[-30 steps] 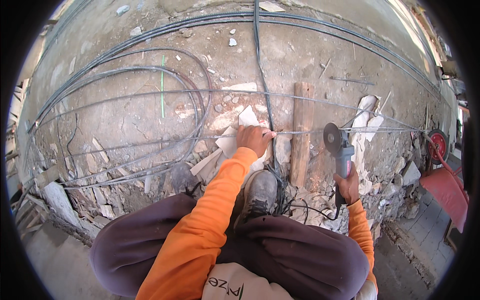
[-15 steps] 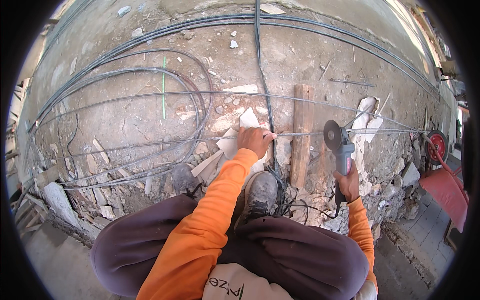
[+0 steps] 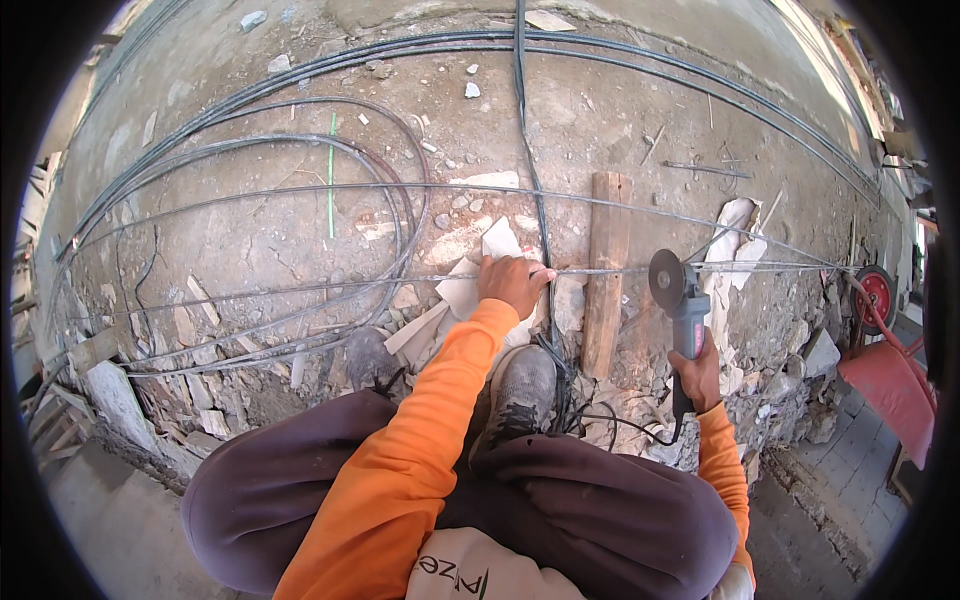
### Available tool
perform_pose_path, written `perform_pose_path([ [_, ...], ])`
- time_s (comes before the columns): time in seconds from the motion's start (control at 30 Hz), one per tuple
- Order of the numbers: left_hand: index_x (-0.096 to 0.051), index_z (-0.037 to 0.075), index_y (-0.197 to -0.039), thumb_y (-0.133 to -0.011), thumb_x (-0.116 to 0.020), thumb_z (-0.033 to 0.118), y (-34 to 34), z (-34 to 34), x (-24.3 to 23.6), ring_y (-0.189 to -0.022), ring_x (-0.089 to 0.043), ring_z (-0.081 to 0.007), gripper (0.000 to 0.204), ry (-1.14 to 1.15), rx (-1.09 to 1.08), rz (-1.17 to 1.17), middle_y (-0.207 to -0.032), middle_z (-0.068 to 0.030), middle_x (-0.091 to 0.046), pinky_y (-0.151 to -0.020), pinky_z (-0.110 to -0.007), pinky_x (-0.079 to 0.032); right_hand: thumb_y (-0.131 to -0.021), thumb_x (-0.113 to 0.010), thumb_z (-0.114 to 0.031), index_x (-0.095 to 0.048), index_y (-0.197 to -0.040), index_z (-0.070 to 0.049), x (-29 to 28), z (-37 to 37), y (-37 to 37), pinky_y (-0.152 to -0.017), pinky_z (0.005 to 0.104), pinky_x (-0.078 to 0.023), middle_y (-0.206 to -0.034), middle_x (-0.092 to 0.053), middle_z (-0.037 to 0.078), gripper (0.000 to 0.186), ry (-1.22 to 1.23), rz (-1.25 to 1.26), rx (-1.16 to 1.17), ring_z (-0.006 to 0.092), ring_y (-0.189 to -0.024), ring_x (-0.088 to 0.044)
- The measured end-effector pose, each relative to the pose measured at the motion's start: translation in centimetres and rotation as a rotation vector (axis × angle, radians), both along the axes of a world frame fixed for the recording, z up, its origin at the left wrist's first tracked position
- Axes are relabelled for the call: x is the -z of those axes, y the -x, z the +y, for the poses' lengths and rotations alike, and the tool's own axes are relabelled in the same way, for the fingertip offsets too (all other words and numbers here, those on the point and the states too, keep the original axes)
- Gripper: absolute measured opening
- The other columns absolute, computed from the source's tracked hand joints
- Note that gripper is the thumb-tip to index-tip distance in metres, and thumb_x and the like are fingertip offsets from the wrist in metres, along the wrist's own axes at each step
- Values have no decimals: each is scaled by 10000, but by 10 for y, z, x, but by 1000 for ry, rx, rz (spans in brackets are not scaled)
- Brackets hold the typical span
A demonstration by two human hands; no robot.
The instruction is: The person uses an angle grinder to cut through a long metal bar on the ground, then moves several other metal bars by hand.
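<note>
My left hand (image 3: 514,283) is closed around a thin steel rebar (image 3: 610,270) that runs from left to right across the ground. In my right hand (image 3: 699,370) is a grey angle grinder (image 3: 688,330), gripped by its body with the disc end pointing away from me. Its thin round disc (image 3: 667,278) stands close to the rebar, just right of a wooden plank (image 3: 606,275); whether they touch I cannot tell. The rebar passes over that plank. From the grinder's lower end a black cord (image 3: 640,432) curls off to the left.
Coiled rebars (image 3: 395,200) lie at the left, with more long bars (image 3: 420,40) beyond. A dark cable bundle (image 3: 529,130) crosses them. Broken tile (image 3: 458,288) and rubble (image 3: 770,385) surround my shoes (image 3: 524,385). A red wheelbarrow (image 3: 885,385) stands at the right.
The grinder has shifted slightly toward me. My left hand keeps its hold on the rebar, and the whole view has moved a little.
</note>
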State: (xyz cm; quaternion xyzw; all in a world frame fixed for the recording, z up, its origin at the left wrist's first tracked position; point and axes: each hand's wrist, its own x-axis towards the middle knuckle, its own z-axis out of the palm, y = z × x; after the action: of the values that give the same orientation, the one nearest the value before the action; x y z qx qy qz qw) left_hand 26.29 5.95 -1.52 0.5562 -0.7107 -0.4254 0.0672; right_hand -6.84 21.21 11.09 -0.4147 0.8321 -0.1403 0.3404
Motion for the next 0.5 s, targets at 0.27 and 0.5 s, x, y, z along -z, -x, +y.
perform_pose_path([
  [0.27,-825,192,-905,-996,-580,520,0,0,-1,-909,-681,-313,419,-3,0,-4,-880,-109,-758,-888,-468,-384,-760,-741,-143,-578,-1128,0,2,-9,-1,-726,366,-516,-875,-648,109,427,-3,-43,46,225,-755,-596],
  [0.5,-822,186,-896,-1000,-575,512,-1,1,-2,-896,-679,-312,422,20,-5,-10,-855,-106,-751,-893,-462,-380,-742,-755,-157,-574,-1136,0,6,-5,2,-752,384,-523,-892,-654,121,461,-27,-3,28,242,-771,-607],
])
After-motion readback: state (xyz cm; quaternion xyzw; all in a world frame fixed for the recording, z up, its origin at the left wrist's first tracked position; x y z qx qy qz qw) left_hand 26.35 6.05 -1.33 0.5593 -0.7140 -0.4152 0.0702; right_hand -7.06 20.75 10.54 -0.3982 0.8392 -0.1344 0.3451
